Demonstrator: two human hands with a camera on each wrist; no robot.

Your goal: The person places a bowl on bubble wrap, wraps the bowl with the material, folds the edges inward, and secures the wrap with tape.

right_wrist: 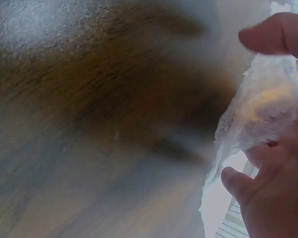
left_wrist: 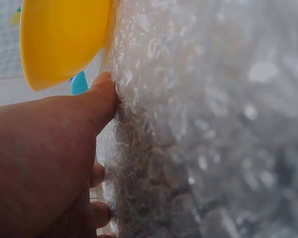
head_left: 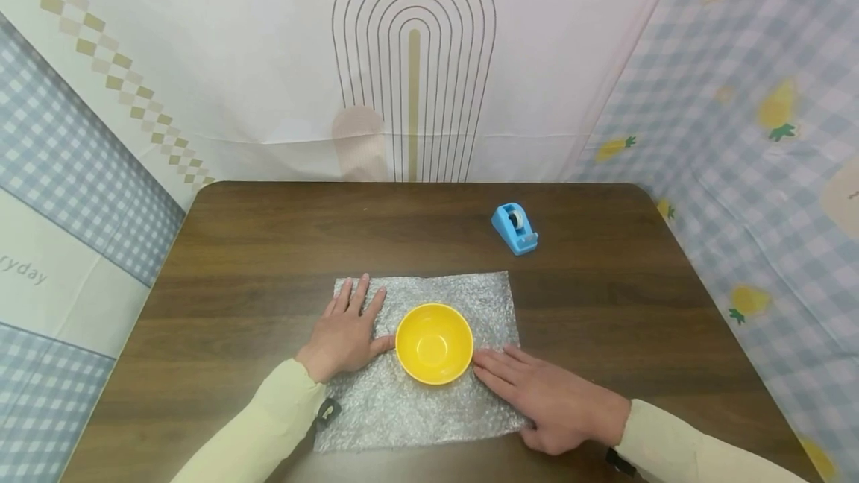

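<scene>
A yellow bowl (head_left: 434,343) stands upright on a sheet of bubble wrap (head_left: 416,416); its inside faces up and holds nothing. My left hand (head_left: 347,340) lies with spread fingers on the left part of the sheet, the thumb tip right at the bowl's side. In the left wrist view that thumb (left_wrist: 102,96) rests against the bubbles beneath the bowl (left_wrist: 64,39). On the right, my right hand (head_left: 546,393) reaches over the sheet's edge with straight fingers, their tips close to the bowl. The right wrist view has the wrap's edge (right_wrist: 233,129) raised between thumb (right_wrist: 270,34) and fingers, which stand apart.
A blue tape dispenser (head_left: 515,229) with a roll in it stands farther back, right of the sheet. The dark wooden table (head_left: 268,237) ends at a printed cloth (head_left: 268,58) behind and a checked cloth (head_left: 758,192) on the right.
</scene>
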